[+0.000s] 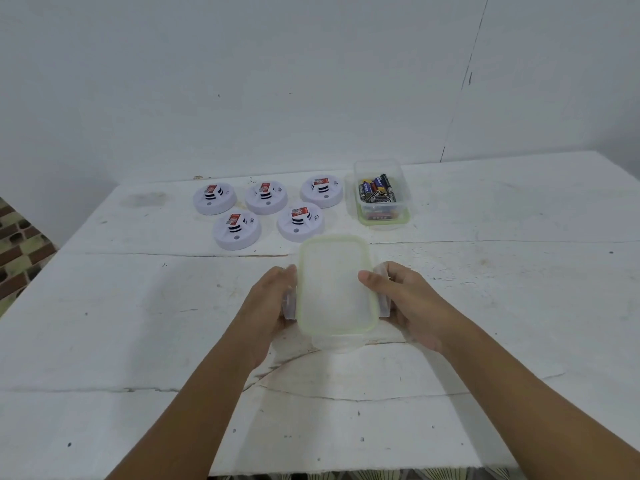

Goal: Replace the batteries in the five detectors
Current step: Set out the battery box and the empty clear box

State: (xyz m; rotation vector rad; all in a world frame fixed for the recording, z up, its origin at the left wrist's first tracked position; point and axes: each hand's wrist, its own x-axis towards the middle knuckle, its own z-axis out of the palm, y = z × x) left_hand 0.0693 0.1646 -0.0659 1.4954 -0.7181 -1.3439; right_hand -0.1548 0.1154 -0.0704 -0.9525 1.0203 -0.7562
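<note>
Both hands, left [273,299] and right [403,299], grip the clear lidded container [334,289] by its side clasps.

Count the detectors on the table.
5, none visibly hidden. Back row: left, middle, right. Front row: left, right.

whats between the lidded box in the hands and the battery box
Bare table, in the head view. The lidded box sits apart from the battery box; the nearest detector lies off to the left.
</note>
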